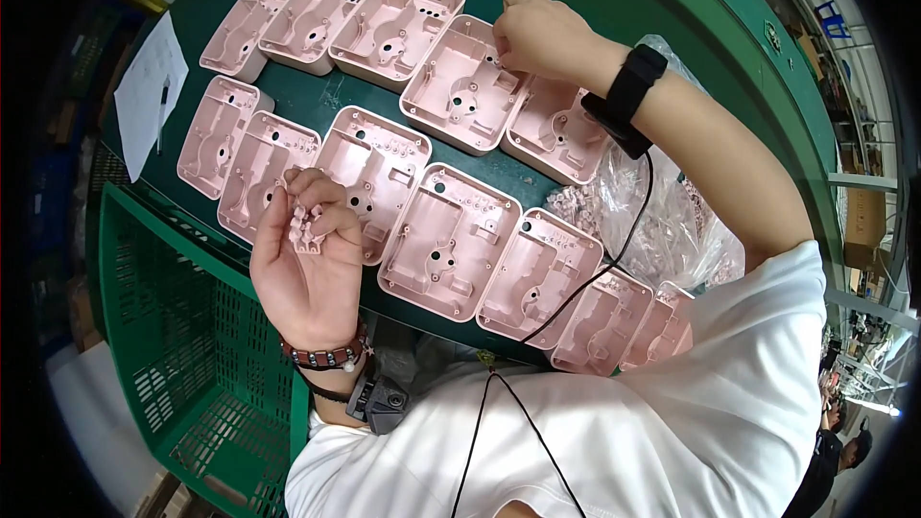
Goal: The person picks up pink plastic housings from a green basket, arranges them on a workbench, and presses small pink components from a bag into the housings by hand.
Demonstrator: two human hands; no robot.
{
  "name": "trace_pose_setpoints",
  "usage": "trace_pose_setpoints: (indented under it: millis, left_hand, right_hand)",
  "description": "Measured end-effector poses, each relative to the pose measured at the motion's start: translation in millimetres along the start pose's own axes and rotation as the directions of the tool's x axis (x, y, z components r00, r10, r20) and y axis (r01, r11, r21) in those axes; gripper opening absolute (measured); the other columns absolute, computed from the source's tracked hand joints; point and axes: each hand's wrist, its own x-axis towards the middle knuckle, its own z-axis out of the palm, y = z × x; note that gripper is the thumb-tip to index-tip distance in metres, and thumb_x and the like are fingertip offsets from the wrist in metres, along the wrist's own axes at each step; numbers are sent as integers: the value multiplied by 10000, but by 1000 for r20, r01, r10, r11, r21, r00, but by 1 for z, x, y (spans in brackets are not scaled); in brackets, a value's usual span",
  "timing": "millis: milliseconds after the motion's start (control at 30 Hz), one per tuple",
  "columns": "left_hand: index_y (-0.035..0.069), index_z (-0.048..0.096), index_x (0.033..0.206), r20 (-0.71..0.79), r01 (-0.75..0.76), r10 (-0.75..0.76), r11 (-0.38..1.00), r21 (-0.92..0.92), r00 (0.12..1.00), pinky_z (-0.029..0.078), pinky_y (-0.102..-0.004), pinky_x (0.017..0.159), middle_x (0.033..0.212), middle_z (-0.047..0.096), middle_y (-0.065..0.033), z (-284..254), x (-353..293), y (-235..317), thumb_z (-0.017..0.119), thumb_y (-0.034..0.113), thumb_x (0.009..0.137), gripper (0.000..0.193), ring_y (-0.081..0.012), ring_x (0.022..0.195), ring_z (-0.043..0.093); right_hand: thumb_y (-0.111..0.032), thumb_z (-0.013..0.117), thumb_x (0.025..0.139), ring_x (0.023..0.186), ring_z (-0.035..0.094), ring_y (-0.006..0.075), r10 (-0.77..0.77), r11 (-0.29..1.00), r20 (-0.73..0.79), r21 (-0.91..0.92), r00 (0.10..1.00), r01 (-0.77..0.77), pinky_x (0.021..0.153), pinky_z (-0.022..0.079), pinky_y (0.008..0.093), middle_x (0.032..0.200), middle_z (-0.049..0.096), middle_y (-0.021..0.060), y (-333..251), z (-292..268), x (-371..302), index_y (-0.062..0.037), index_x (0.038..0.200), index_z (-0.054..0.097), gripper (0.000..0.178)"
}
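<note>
My left hand (309, 283) is turned palm up over the near row, its fingers curled round several small pink plastic parts (306, 228). My right hand (549, 35) reaches to the far row, fingers pinched together at the right wall of an open pink plastic housing (451, 72). Whatever those fingertips hold is hidden. Under my right wrist lies another pink housing (545, 158). Just right of my left hand sits a housing with round holes and posts inside (372, 171); beside it is a similar one (446, 283).
Several pink housings stand in two rows on the green table (331, 91). A clear plastic bag (638, 201) of small pink parts lies right. Paper with a pen (163, 96) lies far left. A green crate (216, 374) stands near left. A black cable (628, 247) hangs from my right wrist.
</note>
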Motion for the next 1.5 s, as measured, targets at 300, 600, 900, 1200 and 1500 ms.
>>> trace_pose_setpoints:
  millis: [300,600,900,1200,1500]
  left_hand:
    - [-71,429,1133,-14,-50,50,999,20,999,428,-356,839,1138,506,-155,-1,-1,5,398,107,907,289,-251,1111,467]
    - [-79,432,1116,-26,-103,104,994,38,994,429,-381,889,1098,522,-180,-2,-2,7,403,117,909,287,-284,1113,476]
    - [-83,431,1112,13,-131,130,990,61,991,433,-383,883,1087,524,-181,-7,-5,8,404,117,908,287,-286,1107,480]
    - [-81,417,1145,2,-102,103,985,139,995,399,-393,947,1184,479,-200,8,-13,4,412,141,906,326,-299,1188,421]
    - [-78,405,1172,-81,-42,51,994,104,995,359,-411,993,1224,451,-211,16,-26,5,384,171,920,355,-309,1235,370]
  right_hand:
    - [-138,686,653,881,496,233,-75,985,-49,-160,996,66,714,423,339,850,483,68,2,18,8,-97,710,655,77]
    - [-143,680,652,922,458,211,-111,984,-80,-151,991,98,762,380,326,916,486,37,1,7,-2,-133,760,684,109]
    - [-99,633,681,1012,438,204,-88,988,40,-127,995,92,815,363,326,1080,510,28,4,-7,-2,-153,767,690,116]
    - [-84,584,718,1075,418,235,-83,994,163,-59,983,93,874,332,378,1174,491,59,-8,-6,-11,-138,850,691,179]
    - [-75,562,721,1099,410,254,6,998,103,-55,995,0,878,341,394,1203,476,75,-16,-7,-18,-140,935,685,255]
